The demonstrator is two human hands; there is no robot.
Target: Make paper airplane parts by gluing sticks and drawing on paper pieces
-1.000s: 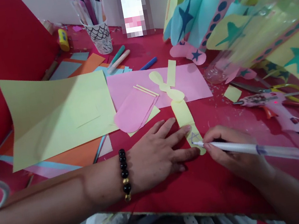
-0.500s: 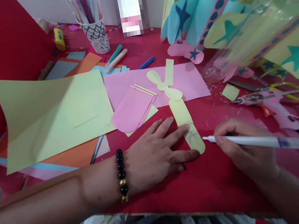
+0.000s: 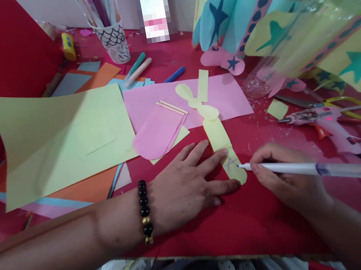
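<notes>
The left forearm reaches in from the left of the paper strip (image 3: 218,135), its wrist nearly straight. The left hand (image 3: 179,191) lies palm down, fingers spread, with the index and middle fingertips on the strip and the thumb drawn in short of it. The right forearm slants up from the strip's lower right. The right hand (image 3: 283,172) sits just right of the strip, thumb and fingertips pinched around a pen (image 3: 287,168).

No lettering, label, brand or number can be read on anything here.
</notes>
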